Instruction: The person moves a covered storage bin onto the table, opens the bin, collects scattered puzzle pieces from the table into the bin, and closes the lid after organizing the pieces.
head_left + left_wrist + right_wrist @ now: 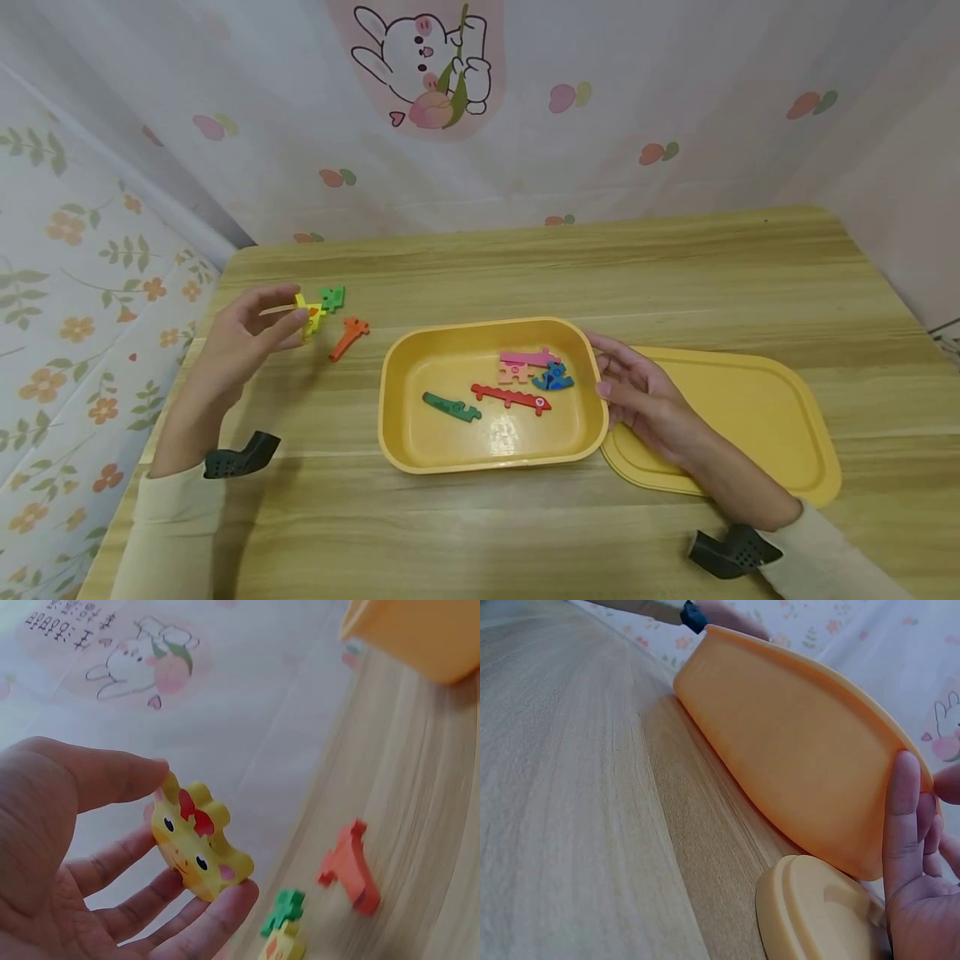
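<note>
My left hand [243,333] pinches a yellow puzzle piece [196,840] with an animal face and a red bow, between thumb and fingers. Below it on the table lie another yellow piece [283,946], a green piece [333,298] and an orange piece [349,337]. At the right end of a yellow plastic box [405,454], my right hand [648,400] grips the wall, thumb at the rim and fingers outside. Inside the box rest a dark green piece [452,407], a red caterpillar-like piece [512,397], a blue piece [553,377] and pink pieces [528,358].
The yellow lid [757,417] lies flat on the wooden table [480,533], right of the box and partly under my right forearm. A curtain with a rabbit print [423,58] hangs behind the table, and a floral cloth [75,333] hangs along the left side.
</note>
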Motion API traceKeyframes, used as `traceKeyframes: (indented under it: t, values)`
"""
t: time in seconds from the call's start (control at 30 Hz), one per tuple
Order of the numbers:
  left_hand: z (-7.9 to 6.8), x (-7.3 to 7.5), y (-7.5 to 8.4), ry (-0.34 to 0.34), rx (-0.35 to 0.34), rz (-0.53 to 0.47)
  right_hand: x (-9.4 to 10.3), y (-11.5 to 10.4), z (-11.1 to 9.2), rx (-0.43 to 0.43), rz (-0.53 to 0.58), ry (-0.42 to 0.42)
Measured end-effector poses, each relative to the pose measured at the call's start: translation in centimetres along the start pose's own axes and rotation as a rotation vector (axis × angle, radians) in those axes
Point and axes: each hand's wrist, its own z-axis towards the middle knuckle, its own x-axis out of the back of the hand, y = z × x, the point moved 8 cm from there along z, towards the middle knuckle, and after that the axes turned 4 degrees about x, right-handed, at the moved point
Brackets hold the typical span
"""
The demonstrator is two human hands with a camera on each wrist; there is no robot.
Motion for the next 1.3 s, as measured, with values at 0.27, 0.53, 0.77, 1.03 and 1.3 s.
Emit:
traceKeyframes:
  t: [0.27, 0.53, 0.77, 1.03, 1.3]
  values:
    - [-0.5, -1.9, 1.6, -0.067, -0.030, -0.102, -0.1, 0.0, 0.0, 0.002, 0.008, -0.005]
    - [-1.0, -3.1, 2.6, -0.111, -0.064, -0.168, 0.0, 0.0, 0.0, -0.007, -0.007, 0.003]
    - [-1.4, -4.2, 3.5, -0.219, -0.058, -0.365, 0.0, 0.0, -0.1, -0.006, -0.013, 0.009]
    - [-1.6, -5.7, 4.1, -0.321, -0.118, -0.473, 0.1, 0.1, -0.1, -0.011, -0.010, 0.003]
    - [-2.0, -7.9, 4.6, -0.395, -0.139, -0.459, -0.1, 0.0, 0.0, -0.020, -0.018, 0.005]
